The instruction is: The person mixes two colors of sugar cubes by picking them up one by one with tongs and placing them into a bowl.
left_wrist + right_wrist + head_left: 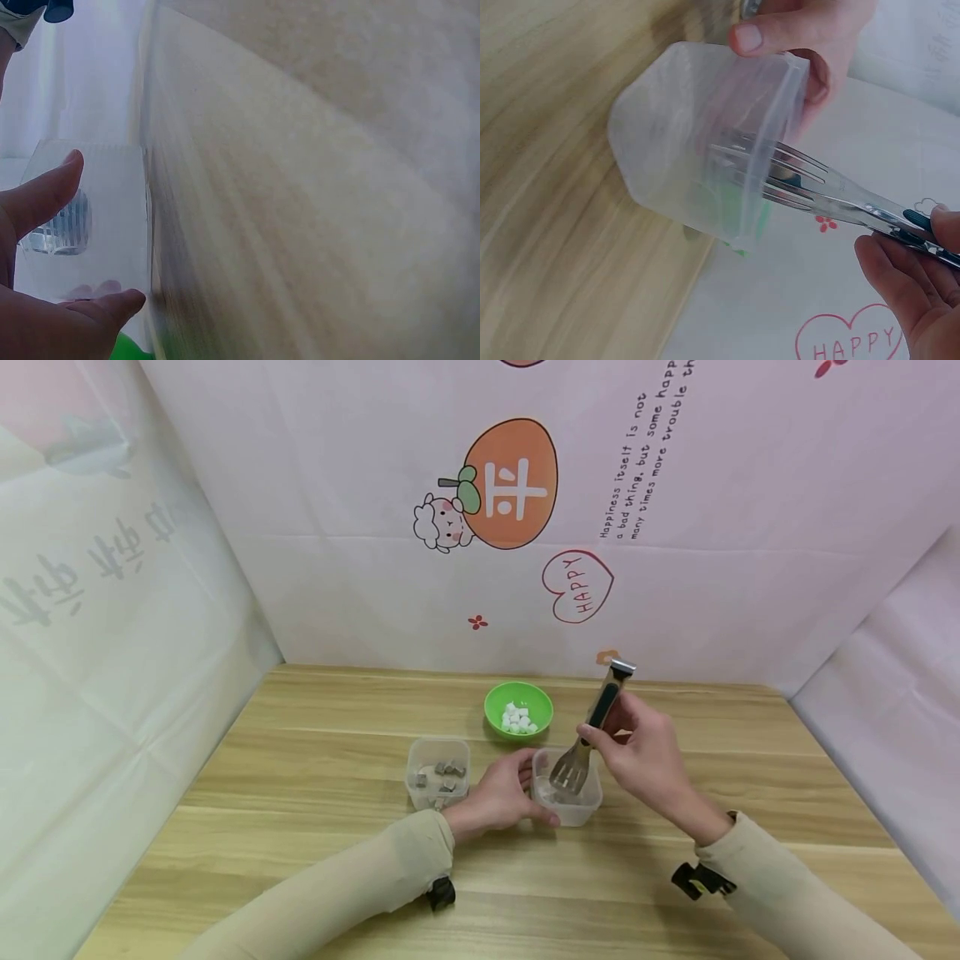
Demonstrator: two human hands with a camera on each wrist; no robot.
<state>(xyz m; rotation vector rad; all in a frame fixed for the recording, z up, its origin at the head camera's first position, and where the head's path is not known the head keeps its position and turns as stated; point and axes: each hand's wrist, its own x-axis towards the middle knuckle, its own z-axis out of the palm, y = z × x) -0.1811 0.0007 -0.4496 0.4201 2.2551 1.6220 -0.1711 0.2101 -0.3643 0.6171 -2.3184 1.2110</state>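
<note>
My right hand (647, 752) holds metal tongs (604, 703) with dark grip panels, pinched between thumb and fingers. The slotted tips of the tongs point down inside a translucent plastic container (585, 814). Around that container's left side, my left hand (501, 795) grips with thumb at the front and fingers at the back. In the right wrist view, the slotted ends of the tongs (795, 184) reach through the container's opening. Whether anything lies between them I cannot tell. In the left wrist view, the slotted metal shows blurred through the container wall (116, 217).
Left of my left hand stands a second translucent container (412, 789) with several grey metallic pieces (450, 768). A green bowl (495, 714) holding several white cubes (516, 720) sits behind. A printed cloth (360, 593) hangs at the back of the wooden table (300, 777).
</note>
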